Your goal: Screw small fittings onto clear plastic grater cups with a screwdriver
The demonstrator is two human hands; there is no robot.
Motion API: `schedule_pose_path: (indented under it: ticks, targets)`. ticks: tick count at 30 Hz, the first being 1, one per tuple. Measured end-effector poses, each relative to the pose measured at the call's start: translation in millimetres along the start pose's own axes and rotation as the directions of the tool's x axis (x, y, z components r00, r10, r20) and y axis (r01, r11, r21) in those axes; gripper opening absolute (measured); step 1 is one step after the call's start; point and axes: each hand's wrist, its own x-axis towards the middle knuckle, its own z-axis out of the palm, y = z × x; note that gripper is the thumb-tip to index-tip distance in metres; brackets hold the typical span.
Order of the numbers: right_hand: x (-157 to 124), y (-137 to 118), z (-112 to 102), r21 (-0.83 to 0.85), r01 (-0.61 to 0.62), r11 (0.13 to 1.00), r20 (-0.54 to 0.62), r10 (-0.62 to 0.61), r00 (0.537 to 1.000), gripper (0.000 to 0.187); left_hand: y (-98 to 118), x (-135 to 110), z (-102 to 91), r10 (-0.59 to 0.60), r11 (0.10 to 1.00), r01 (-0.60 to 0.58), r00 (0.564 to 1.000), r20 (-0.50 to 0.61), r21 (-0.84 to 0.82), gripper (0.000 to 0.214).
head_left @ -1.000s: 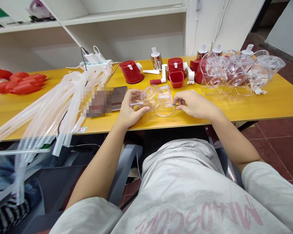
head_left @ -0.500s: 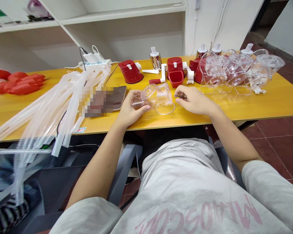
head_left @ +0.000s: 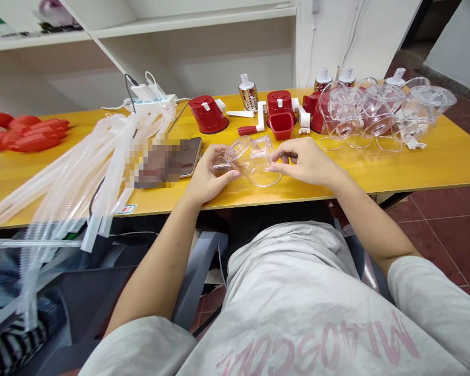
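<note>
My left hand (head_left: 211, 175) is wrapped round the left end of a clear plastic rotary grater body (head_left: 264, 175), which lies tilted on its side near the table's front edge. At the grater body's right side, my right hand (head_left: 303, 162) is closed with thumb and fingertips at its rim. Between those fingers is a small, thin dark tool (head_left: 288, 154); its kind cannot be made out. Behind the hands are a red grater base (head_left: 207, 116), a red hopper (head_left: 281, 126), a crank handle with a red grip (head_left: 247, 130) and a metal grater drum (head_left: 248, 95).
Several more clear grater bodies (head_left: 387, 104) stand at the right. A dark phone (head_left: 190, 159) lies left of my left hand. Long translucent tubes (head_left: 82, 172) hang over the front edge. A power strip (head_left: 156, 100) and red netting-like bundles (head_left: 39, 134) are farther left.
My right hand has moved left with the small dark tool, and its fingers now reach the grater body's right rim. My left hand keeps its hold in nearly the same place.
</note>
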Motion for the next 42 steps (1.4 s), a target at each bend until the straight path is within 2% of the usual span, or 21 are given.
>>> schedule_pose_path:
  ticks: [10, 20, 31, 36, 42]
  targets:
    - [0, 0, -9, -0.038, 0.086, 0.996, 0.044, -0.085, 0.995, 0.019, -3, 0, -0.6, -0.008, 1.000, 0.008, 1.000, 0.000, 0.009, 0.105]
    - [4, 15, -7, 0.014, 0.182, 0.983, 0.009, -0.183, 0.983, 0.023, 14, 0, 2.6, -0.072, 0.997, 0.072, 0.997, -0.017, -0.007, 0.111]
    - [4, 15, -10, 0.008, 0.138, 0.990, 0.023, -0.138, 0.990, 0.024, 14, 0, 3.1, -0.096, 0.995, 0.095, 0.995, -0.024, -0.020, 0.115]
    - [3, 13, -14, 0.006, 0.132, 0.991, 0.005, -0.132, 0.991, 0.024, 14, 0, 2.7, -0.093, 0.996, 0.093, 0.995, -0.020, -0.017, 0.111]
    - [1, 11, -22, -0.049, 0.097, 0.994, -0.036, -0.099, 0.994, 0.018, 6, -1, 2.3, -0.104, 0.995, 0.104, 0.992, -0.064, -0.013, 0.108]
